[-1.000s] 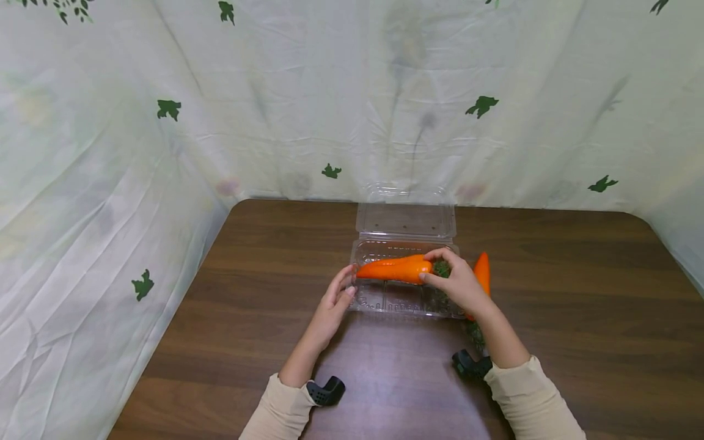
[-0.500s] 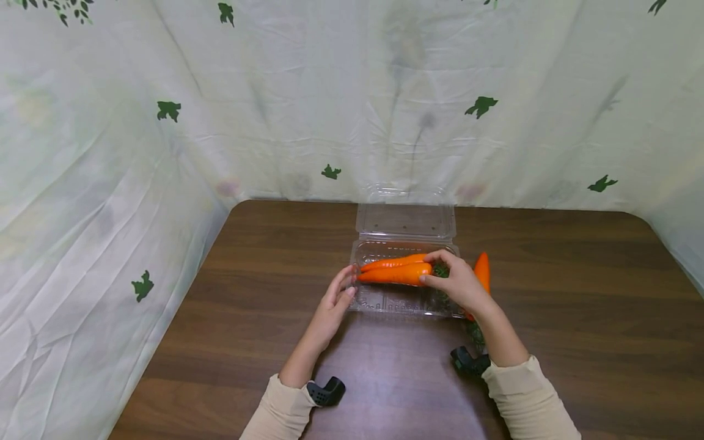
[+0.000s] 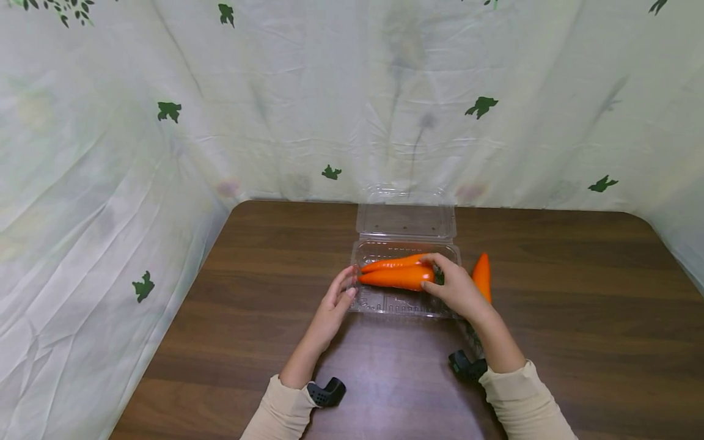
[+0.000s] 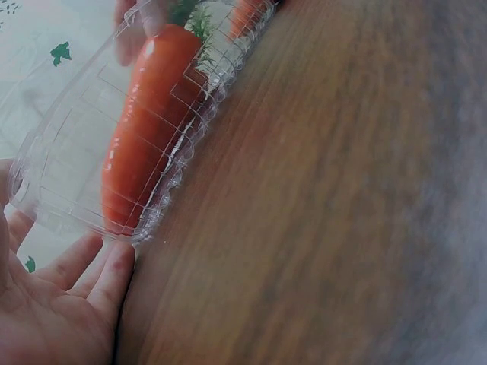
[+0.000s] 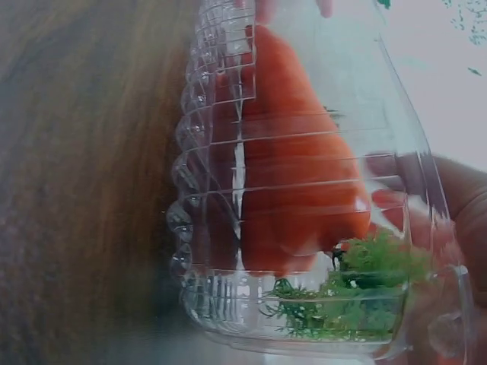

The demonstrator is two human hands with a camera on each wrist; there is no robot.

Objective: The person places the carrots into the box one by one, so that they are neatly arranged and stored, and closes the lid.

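A clear plastic clamshell container stands on the table with its lid laid back. Two orange carrots lie side by side, tips to the left. The far carrot is in the container. My right hand holds the near carrot by its thick end, low in the container, thumb and fingers about its top. Green leaves show below that hand in the right wrist view. My left hand rests against the container's left end, its fingers fairly straight at the wall.
Another carrot lies on the brown table just right of the container, partly hidden behind the right forearm. A pale curtain with green leaf shapes hangs behind the table's far edge. Black wrist cameras sit on both wrists.
The right hand has brought its carrot slightly down and toward me, uncovering the carrot behind it. The left hand stays at the container's end.
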